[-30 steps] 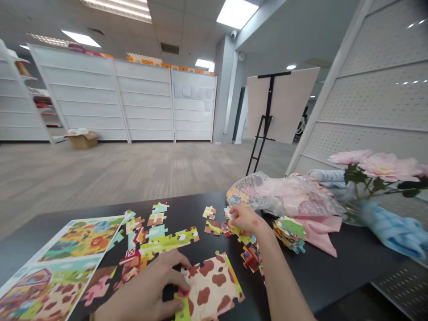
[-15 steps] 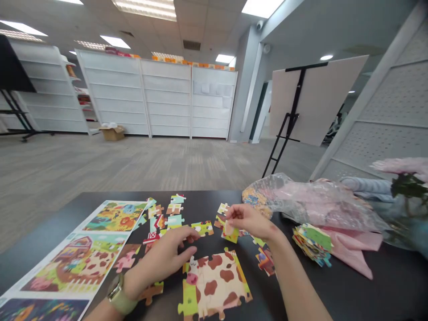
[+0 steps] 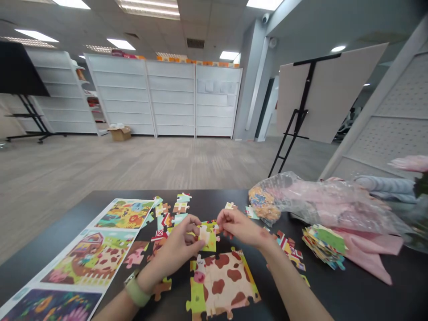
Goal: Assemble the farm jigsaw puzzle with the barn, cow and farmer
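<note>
Puzzle piece partly behind left fingers

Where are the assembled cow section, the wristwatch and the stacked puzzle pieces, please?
Assembled cow section (image 3: 226, 281), head view: the spotted body.
Wristwatch (image 3: 137, 292), head view: the green strap.
Stacked puzzle pieces (image 3: 327, 240), head view: top piece.

White rectangular ceiling panels: bright, blown-out overhead light
Yellow-green cardboard puzzle piece: evenly lit, fine detail soft
Crumpled clear plastic bag: scattered glare on its folds
Pale pink petalled flower: blurred at the right edge
Black rectangular screen, white perforated panel: slanted, stretched by wide-angle distortion
</note>
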`<action>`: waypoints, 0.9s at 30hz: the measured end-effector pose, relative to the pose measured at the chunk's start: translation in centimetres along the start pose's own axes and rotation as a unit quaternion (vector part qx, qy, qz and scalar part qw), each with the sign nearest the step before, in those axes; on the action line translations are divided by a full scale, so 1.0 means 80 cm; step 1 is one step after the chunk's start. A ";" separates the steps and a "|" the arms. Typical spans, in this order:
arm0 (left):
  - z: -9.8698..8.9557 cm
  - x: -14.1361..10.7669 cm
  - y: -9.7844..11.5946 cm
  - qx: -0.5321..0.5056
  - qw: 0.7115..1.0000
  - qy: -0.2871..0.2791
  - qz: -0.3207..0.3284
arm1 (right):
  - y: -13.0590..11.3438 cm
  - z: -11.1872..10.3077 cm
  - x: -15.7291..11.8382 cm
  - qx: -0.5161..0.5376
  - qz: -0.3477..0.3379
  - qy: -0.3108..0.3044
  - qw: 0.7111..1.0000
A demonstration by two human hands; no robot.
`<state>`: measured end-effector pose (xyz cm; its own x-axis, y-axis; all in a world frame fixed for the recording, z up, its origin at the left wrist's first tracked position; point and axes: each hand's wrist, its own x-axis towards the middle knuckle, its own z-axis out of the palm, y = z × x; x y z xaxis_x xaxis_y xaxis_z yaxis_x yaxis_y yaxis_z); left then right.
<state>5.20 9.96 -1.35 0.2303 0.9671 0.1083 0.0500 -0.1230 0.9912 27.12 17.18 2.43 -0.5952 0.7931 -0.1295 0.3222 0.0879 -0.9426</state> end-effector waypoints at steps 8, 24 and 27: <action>-0.016 0.002 0.014 0.022 0.999 0.031 -0.017 | 0.012 0.013 -0.007 -0.185 0.066 -0.076 0.978; -0.009 0.014 -0.006 -0.014 0.996 0.084 -0.011 | -0.015 0.039 -0.002 -0.064 -0.090 0.000 0.994; -0.007 0.013 -0.007 -0.014 0.995 0.097 -0.019 | -0.009 0.054 0.004 -0.038 -0.089 0.032 0.995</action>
<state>4.87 11.20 -1.71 0.0373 0.9961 0.0802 0.0281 -0.0813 0.9963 23.50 14.76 1.72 -0.6006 0.7974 0.0589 0.2725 0.2734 -0.9225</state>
